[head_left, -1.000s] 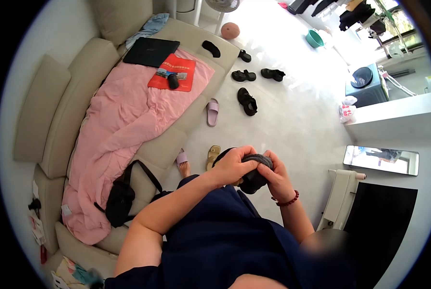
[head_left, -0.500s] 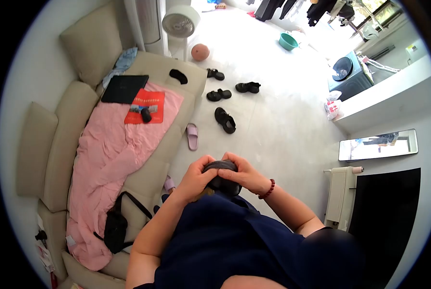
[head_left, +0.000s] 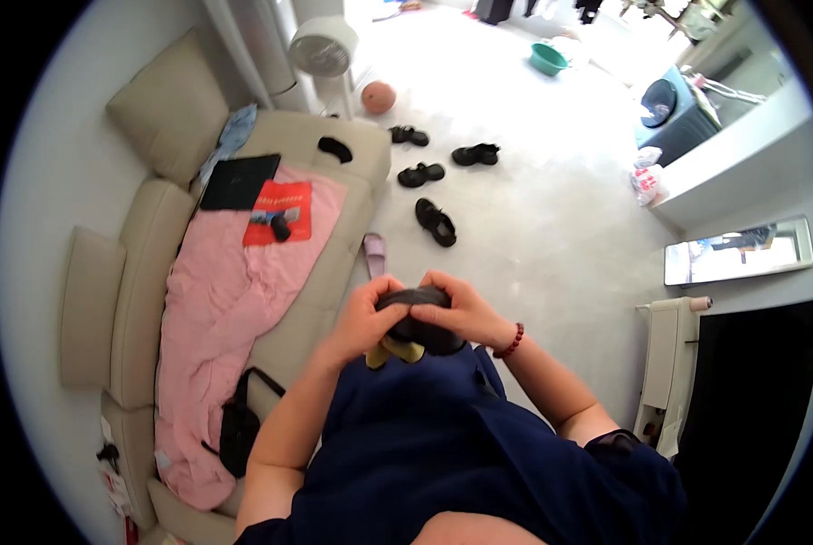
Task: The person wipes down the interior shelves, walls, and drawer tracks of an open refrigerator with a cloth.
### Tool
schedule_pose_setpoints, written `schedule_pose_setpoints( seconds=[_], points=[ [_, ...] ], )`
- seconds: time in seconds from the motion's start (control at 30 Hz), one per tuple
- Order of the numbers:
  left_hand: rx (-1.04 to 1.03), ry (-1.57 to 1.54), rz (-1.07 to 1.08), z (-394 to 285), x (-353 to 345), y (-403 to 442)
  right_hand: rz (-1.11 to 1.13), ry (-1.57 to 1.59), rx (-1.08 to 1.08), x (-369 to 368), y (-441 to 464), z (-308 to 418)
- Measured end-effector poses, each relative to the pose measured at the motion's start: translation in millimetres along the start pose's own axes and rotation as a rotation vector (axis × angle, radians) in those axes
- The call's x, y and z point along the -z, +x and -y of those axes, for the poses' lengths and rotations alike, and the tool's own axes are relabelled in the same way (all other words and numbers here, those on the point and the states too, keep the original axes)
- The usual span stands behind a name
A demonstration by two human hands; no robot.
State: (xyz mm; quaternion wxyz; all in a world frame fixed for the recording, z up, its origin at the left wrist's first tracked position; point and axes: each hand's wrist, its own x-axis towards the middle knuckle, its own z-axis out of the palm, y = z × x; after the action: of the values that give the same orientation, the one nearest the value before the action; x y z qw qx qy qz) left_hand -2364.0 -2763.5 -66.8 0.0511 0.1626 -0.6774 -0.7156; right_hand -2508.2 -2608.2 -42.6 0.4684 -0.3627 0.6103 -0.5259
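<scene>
Both of my hands are closed on one dark item, held in front of my navy clothing. My left hand grips its left side and my right hand its right side, the thumbs nearly meeting on top. The item looks like a dark shoe or bundled cloth; blur hides which. Just below it shows something yellow, partly covered. A lilac slipper lies on the floor beyond my left hand.
On the sofa at left lie a pink blanket, a laptop, a red sheet and a black bag. Several black shoes lie on the floor. A fan and ball stand behind.
The view has shifted, and both hands with the dark item now appear further left than one second ago. My fingers have moved along its edge, and my thumbs are closer together.
</scene>
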Motion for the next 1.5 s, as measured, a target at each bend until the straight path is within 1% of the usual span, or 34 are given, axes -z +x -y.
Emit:
schedule_pose_setpoints(
  seconds=[0.07,0.13,0.17,0.2,0.27,0.3,0.37,0.4,0.43,0.47,0.5,0.53,0.57,0.6,0.7,0.8,1.0,1.13,1.27,1.3,1.4,1.43,1.5],
  points=[
    [-0.056,0.121,-0.064,-13,21,0,0.014,-0.116,0.067,-2,23,-3],
    [-0.046,0.154,-0.104,-20,44,2,0.041,-0.157,-0.036,-8,47,14],
    [-0.056,0.085,-0.112,-19,58,5,0.028,-0.146,-0.013,-16,61,19],
    [-0.083,0.113,-0.129,-20,71,8,0.029,-0.200,0.011,-22,74,25],
    [-0.037,0.072,-0.075,-22,100,11,0.030,-0.243,-0.012,-33,98,32],
    [-0.030,0.040,-0.062,-21,111,13,-0.006,-0.317,0.049,-39,109,32],
    [-0.008,-0.023,-0.033,-16,132,18,-0.023,-0.249,0.055,-53,126,31],
    [-0.009,-0.005,-0.020,-12,141,22,-0.031,-0.212,0.037,-56,131,27],
    [0.006,-0.001,-0.006,-9,149,25,-0.048,-0.262,0.024,-60,137,21],
    [0.027,0.001,0.008,-6,158,26,-0.054,-0.203,-0.041,-67,141,21],
    [0.026,0.006,0.019,-15,164,25,-0.070,-0.218,-0.033,-72,145,19],
    [-0.050,0.018,-0.001,-8,169,29,-0.094,-0.234,-0.018,-76,149,18],
    [-0.041,0.031,0.009,-5,177,30,-0.097,-0.268,0.011,-80,156,17],
    [-0.035,0.045,0.018,-6,184,31,-0.098,-0.276,-0.005,-82,162,16],
    [-0.100,-0.017,-0.031,7,196,30,-0.074,-0.314,-0.030,-92,176,24],
    [-0.072,-0.092,-0.091,8,208,26,-0.047,-0.344,-0.032,-99,191,29],
    [-0.036,-0.001,-0.056,-16,229,29,-0.088,-0.329,-0.006,-105,207,38],
    [-0.182,-0.031,-0.082,-15,235,34,-0.088,-0.390,0.032,-107,214,52],
    [-0.226,-0.022,-0.119,-21,243,36,-0.047,-0.360,0.056,-110,226,68],
    [-0.235,0.028,-0.145,-22,246,34,-0.023,-0.363,0.076,-111,229,71],
    [-0.289,-0.008,-0.190,-15,255,32,0.024,-0.372,0.149,-113,247,64],
    [-0.252,-0.029,-0.221,-15,256,28,0.041,-0.422,0.181,-115,252,66],
    [-0.264,-0.025,-0.313,-13,259,22,0.099,-0.412,0.142,-118,267,68]
  ],
)
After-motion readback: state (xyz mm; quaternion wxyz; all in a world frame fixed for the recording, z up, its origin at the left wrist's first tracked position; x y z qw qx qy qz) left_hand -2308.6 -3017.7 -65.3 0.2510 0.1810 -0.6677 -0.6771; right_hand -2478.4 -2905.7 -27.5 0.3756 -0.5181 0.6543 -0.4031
